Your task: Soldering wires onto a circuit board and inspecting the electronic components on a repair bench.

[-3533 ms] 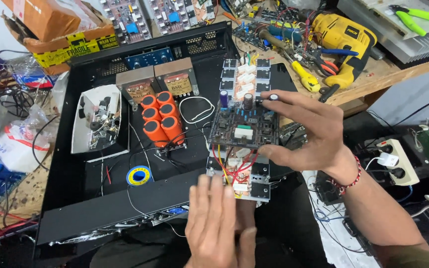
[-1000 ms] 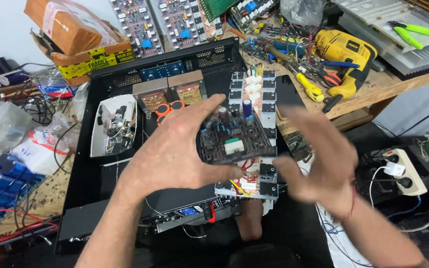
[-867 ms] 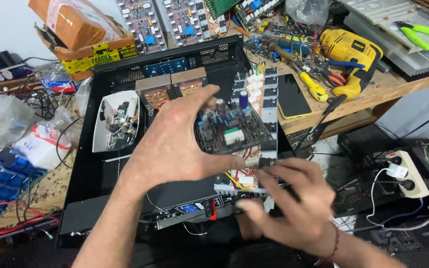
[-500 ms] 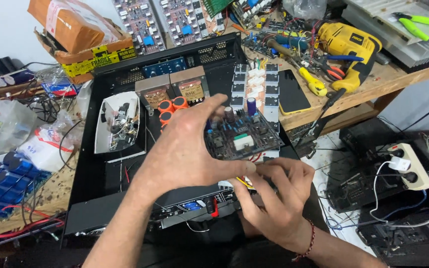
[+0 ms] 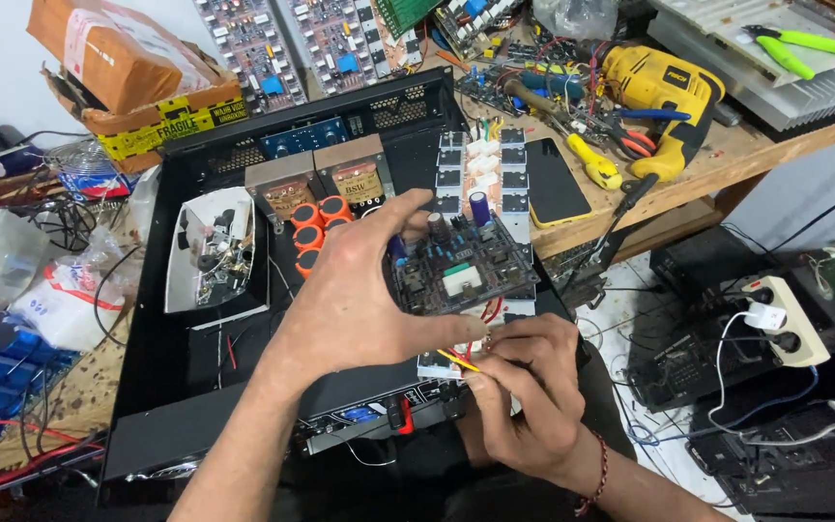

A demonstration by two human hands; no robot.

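We see the left hand point(image 5: 359, 295) spread wide over the open black metal chassis point(image 5: 195, 387), its thumb and fingers stretched to grip the near and far edges of a dark circuit board point(image 5: 461, 271) that it holds tilted above the chassis's right side. The board carries small components, a blue capacitor point(image 5: 478, 208) at its far edge and a white block near its middle, and it sits in front of a row of white and black parts on a longer board point(image 5: 480, 164) behind. The right hand point(image 5: 524, 396) is curled just below the board's near edge, fingertips pinched narrowly on a cluster of red and yellow wires point(image 5: 466, 356) that run up to the board (exactly where they join it we cannot tell). Inside the chassis lie a group of orange capacitors point(image 5: 316, 227), two copper-coloured transformers point(image 5: 326, 182) and a white open box of small parts point(image 5: 213, 251). On the wooden bench point(image 5: 727, 159) beyond rest a yellow drill point(image 5: 654, 92), a dark phone point(image 5: 555, 182) and a yellow-handled screwdriver point(image 5: 593, 164); a cardboard box point(image 5: 123, 68) sits at the far left.
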